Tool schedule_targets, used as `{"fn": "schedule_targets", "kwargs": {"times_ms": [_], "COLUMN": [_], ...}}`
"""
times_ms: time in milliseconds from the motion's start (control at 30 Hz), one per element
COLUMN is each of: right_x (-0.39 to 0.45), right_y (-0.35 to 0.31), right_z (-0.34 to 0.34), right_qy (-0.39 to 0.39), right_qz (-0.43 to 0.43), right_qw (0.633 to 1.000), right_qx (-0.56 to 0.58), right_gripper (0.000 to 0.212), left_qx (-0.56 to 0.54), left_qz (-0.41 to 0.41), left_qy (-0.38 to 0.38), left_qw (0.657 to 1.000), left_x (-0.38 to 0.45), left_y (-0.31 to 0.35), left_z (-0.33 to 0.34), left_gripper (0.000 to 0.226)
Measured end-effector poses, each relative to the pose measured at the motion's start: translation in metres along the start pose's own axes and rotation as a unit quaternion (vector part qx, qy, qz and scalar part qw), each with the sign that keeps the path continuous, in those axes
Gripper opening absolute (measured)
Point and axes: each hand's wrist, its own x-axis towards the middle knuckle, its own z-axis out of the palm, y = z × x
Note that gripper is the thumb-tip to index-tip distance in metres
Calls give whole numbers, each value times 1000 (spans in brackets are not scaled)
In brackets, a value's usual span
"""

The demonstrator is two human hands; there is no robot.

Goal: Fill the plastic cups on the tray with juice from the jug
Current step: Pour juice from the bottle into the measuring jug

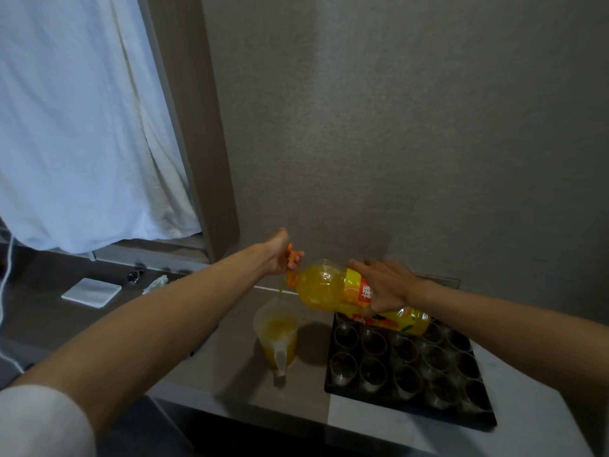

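A white sleeve [43, 420] at the lower left leads up the person's left arm to the left hand [280, 255], whose fingers curl around the orange handle [291, 258] at the neck of a large juice bottle [333, 288]. The right hand [385, 285] lies over the bottle's labelled middle, fingers spread and wrapped on its side. The bottle is tipped nearly level, neck down toward the jug [278, 338], and a thin stream of orange juice [280, 291] runs from its mouth into the jug's open top.

The translucent jug stands upright on the pale counter [230, 374], partly filled, its handle turned toward the camera. Just to the right of the jug sits the black tray [333, 387], packed with rows of clear plastic cups [372, 371], none showing juice. The bottle's base hangs over the far left cups of the tray, hiding part of that row.

Left of the jug and farther back, on a darker surface, lie a folded white cloth [90, 291], a wristwatch [134, 276] and a crumpled white scrap [156, 283]. A white curtain [75, 127] hangs above them; a textured grey wall [395, 127] rises behind the jug.
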Motion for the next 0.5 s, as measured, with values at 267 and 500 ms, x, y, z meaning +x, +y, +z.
{"fn": "schedule_targets", "kwargs": {"times_ms": [267,500], "right_x": [-2,-5], "right_y": [0,-1], "right_z": [0,-1], "right_qy": [-3,-3], "right_qz": [4,-2], "right_qw": [1000,1000], "right_qx": [-5,-6], "right_gripper": [113,111], "left_qx": [-3,5], "left_qz": [1,3], "left_qy": [0,-2], "left_qw": [1000,1000], "left_x": [-1,0], "left_y": [-3,-4], "left_z": [2,1], "left_gripper": [45,43]}}
